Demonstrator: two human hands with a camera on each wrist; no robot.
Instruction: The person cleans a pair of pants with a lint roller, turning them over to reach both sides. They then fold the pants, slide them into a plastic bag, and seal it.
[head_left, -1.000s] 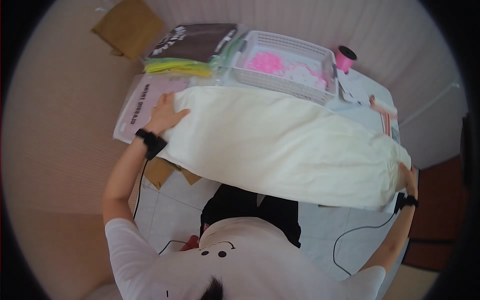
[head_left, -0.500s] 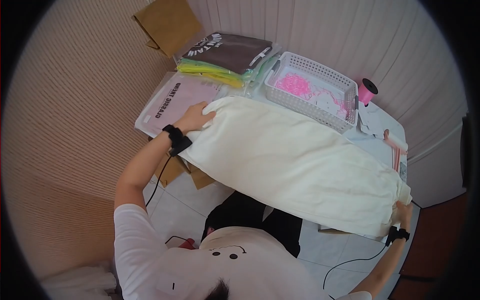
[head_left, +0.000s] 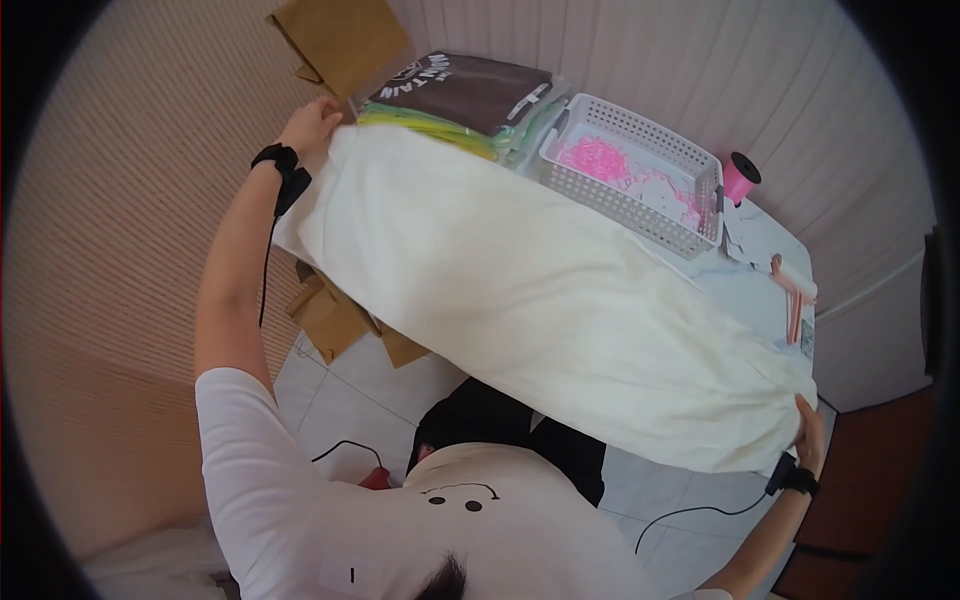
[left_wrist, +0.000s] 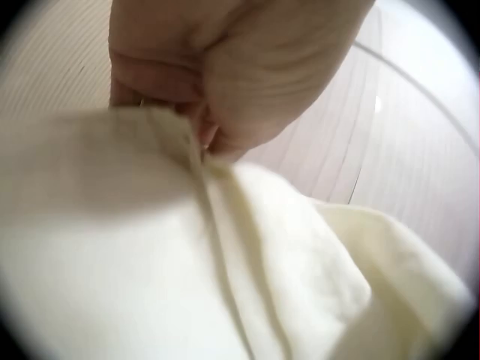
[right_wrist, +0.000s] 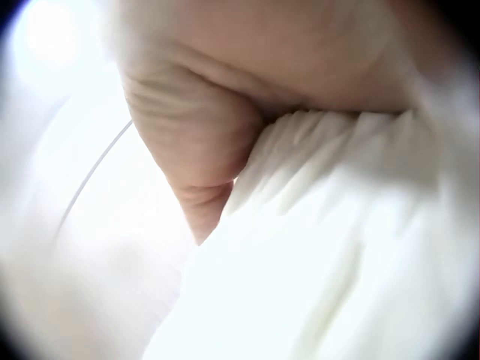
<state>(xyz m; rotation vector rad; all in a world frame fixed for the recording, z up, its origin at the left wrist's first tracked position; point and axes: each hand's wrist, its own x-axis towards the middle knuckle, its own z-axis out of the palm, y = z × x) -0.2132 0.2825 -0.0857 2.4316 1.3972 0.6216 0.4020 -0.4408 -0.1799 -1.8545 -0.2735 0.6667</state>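
A long cream garment (head_left: 520,290) stretches slantwise across the table in front of the person, with soft creases along it. At its far left corner the left hand (head_left: 310,128) pinches the edge. In the left wrist view, layered hems of the cream cloth (left_wrist: 247,247) hang from the fingers, whose tips are hidden by cloth. The right hand (head_left: 810,435) grips the opposite, gathered end near the table's right edge. Tight pleats of that gathered end (right_wrist: 330,135) show under the palm in the right wrist view, with the thumb along one side.
Behind the garment stand a stack of bagged dark clothing (head_left: 470,95) and a white basket (head_left: 620,208) with pink strands. A pink spool (head_left: 740,178) and a pink-and-white tool (head_left: 795,290) lie at the right. Brown paper pieces (head_left: 335,320) are below the table's left side.
The left hand has moved up and away to the far left, drawing its end of the garment over the pink bagged item. The right hand keeps hold, slightly lower in view.
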